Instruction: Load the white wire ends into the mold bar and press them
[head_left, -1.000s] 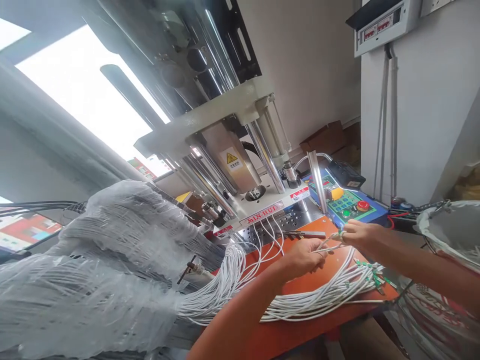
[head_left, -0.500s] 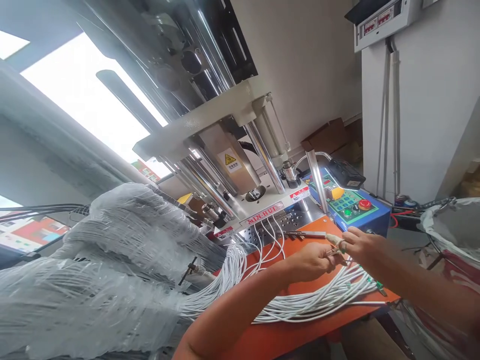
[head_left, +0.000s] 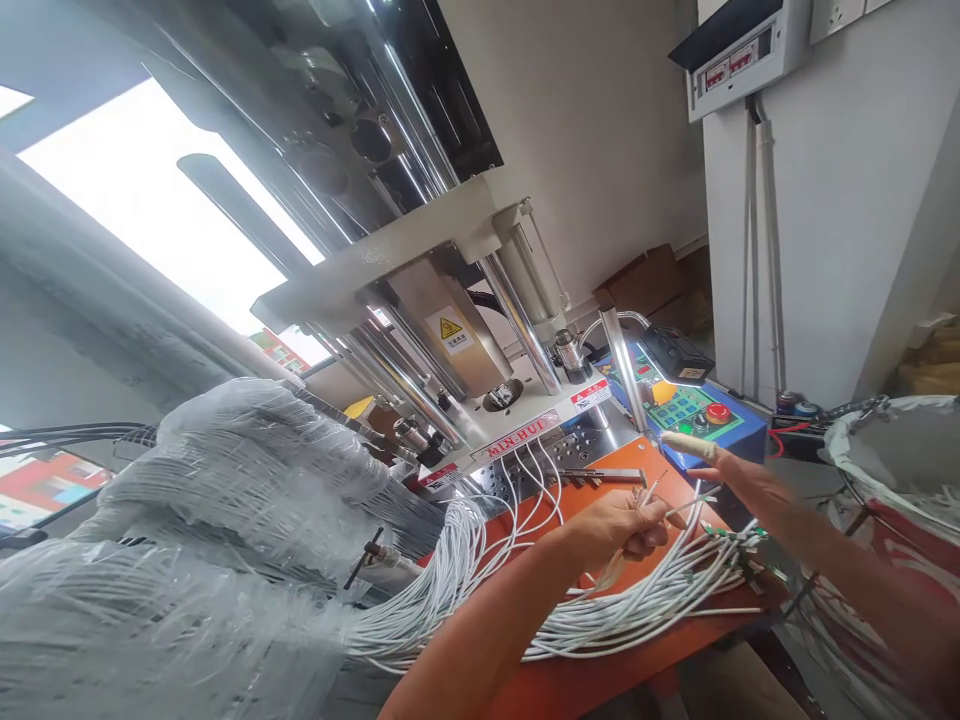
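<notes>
**Grasped pale cable ends beside a bright window point(head_left: 142, 190)**

Held thin white cable ends point(head_left: 651, 492) in closed left fingers point(head_left: 645, 540), just above the orange tabletop point(head_left: 656, 462). Stretched out the right fingers point(head_left: 691, 445), released and apart from those ends, with a pale covering on the index, near the blue control box point(head_left: 739, 437).

Saw across the tabletop a curved white cable bundle point(head_left: 630, 625), with green tips point(head_left: 741, 540) gathered near the right edge. Spotted behind it a slim metal bar point(head_left: 604, 475), lying flat near the press point(head_left: 521, 436). Read "MIN-HUI" in red on the front of that press, and noticed a yellow warning label point(head_left: 454, 335) higher up. Traced several white loops from beneath it towards the bundle.

Found the left side filled with plastic-wrapped heaps point(head_left: 255, 500), under strong daylight. Noted at the right a lined bin point(head_left: 870, 440), close to the control box with its red button point(head_left: 717, 413). Made out cardboard boxes point(head_left: 637, 280) by the far wall, and a breaker box point(head_left: 742, 68) mounted high on a pale pillar point(head_left: 817, 250).
</notes>
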